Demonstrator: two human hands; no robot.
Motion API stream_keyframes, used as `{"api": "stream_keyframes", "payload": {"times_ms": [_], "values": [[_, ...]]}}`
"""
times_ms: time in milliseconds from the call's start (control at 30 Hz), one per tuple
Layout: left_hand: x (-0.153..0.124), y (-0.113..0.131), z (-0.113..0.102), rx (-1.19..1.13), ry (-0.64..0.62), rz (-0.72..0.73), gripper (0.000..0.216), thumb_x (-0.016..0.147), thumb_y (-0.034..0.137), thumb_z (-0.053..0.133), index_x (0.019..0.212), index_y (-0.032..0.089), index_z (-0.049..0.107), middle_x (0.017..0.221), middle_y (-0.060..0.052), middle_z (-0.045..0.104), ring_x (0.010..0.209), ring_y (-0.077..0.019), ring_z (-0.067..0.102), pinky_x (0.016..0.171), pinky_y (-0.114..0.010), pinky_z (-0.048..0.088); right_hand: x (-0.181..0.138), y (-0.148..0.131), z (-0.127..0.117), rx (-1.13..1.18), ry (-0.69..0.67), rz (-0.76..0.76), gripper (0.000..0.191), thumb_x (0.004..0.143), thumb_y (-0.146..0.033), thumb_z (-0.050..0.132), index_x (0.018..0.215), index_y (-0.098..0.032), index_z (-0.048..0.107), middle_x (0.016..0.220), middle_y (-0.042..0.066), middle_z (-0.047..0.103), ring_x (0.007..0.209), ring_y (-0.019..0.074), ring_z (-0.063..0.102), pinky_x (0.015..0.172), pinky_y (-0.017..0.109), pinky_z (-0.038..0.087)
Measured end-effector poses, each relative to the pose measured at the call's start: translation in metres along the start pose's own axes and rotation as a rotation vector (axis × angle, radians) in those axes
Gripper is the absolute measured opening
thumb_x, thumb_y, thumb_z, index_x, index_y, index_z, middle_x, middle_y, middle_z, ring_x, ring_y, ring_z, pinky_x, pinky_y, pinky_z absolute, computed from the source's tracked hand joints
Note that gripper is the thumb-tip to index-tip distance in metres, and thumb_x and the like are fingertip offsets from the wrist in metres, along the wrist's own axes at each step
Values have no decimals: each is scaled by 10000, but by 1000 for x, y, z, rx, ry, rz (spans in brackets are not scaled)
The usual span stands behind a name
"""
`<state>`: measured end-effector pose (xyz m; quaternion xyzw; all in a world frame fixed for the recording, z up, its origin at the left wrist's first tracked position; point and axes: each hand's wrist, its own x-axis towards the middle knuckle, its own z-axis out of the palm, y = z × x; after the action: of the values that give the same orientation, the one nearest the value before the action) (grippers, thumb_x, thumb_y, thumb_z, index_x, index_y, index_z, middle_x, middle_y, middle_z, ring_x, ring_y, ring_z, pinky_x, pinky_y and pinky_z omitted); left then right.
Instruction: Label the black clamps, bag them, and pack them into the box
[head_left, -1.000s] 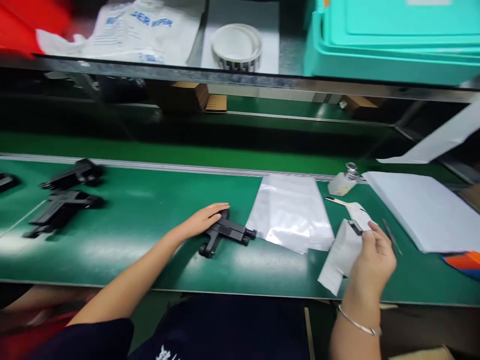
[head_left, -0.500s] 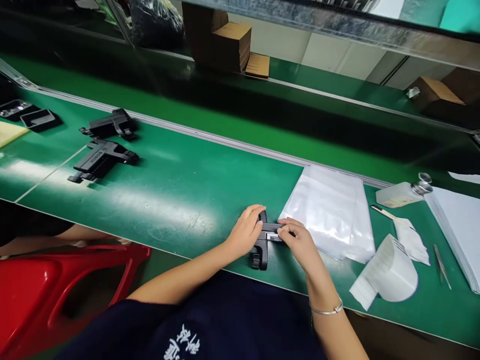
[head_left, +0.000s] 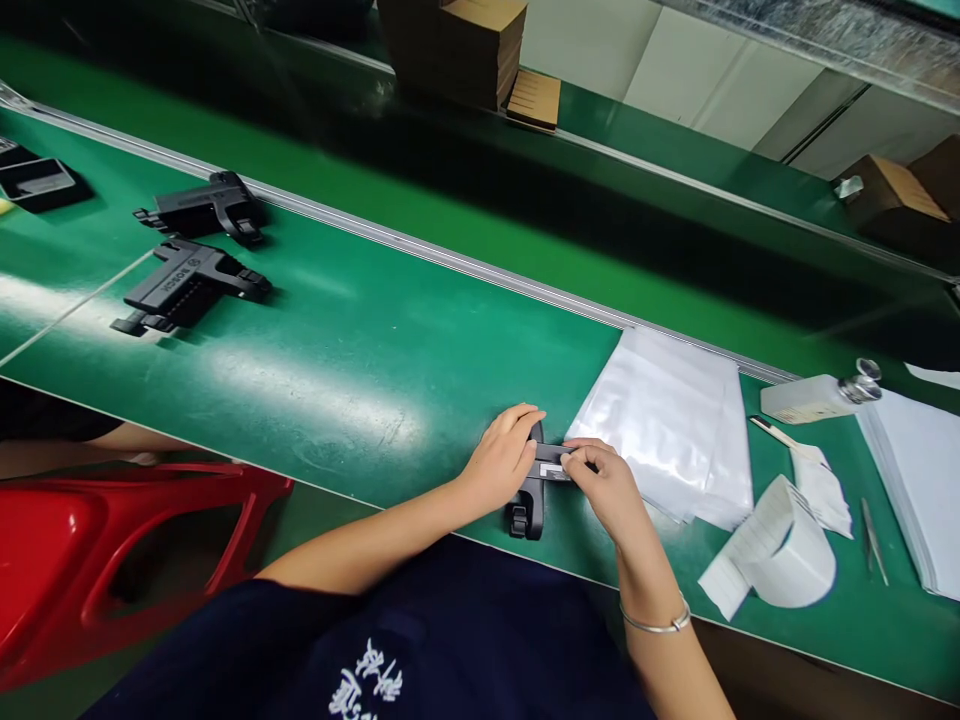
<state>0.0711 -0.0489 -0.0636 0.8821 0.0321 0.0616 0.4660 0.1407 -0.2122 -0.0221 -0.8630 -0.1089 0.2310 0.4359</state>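
Observation:
A black plastic bracket (head_left: 534,497) lies near the front edge of the green bench, a white label (head_left: 553,471) on its arm. My left hand (head_left: 501,460) wraps over the bracket's left side, fingers closed around its upper end. With thumb and fingers bent together, my right hand (head_left: 602,484) grips the right end of the arm, right beside the label. These fingertips hide that end of the arm and possibly part of the label. A stack of clear plastic bags (head_left: 675,420) lies just beyond my right hand.
Two similar black brackets, one marked BOSCH (head_left: 184,275) and one behind it (head_left: 206,208), lie to the left. On the right are a curled label roll (head_left: 795,565), a white bottle (head_left: 806,399), tweezers (head_left: 874,542) and paper (head_left: 915,470). A red chair (head_left: 52,540) stands lower left.
The camera view has tilted and shifted slightly. Both hands keep nearly the same hold on the bracket, with the right fingertips still beside the label.

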Motion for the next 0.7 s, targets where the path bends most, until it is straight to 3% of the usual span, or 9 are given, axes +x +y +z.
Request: {"api": "stream_keyframes", "payload": {"times_ms": [467,700], "values": [[0,-1,1,-8,1,5,435,931,158,368,1353,195,466,1398,-131,470,1330,-265,441,1127,-491,387,0,5,3,-12,40,-47,281,723,-441,583,526,-244,549,944,95,700,1036,310,596,989,493,353],[1,2,-1,-8,-2,-9,424,928,163,370,1337,175,480,1378,-141,484,1316,-265,455,1118,-484,397,0,1,-1,2,-15,-20,300,708,-477,565,523,-241,544,952,107,689,1024,313,587,975,469,359]]}}
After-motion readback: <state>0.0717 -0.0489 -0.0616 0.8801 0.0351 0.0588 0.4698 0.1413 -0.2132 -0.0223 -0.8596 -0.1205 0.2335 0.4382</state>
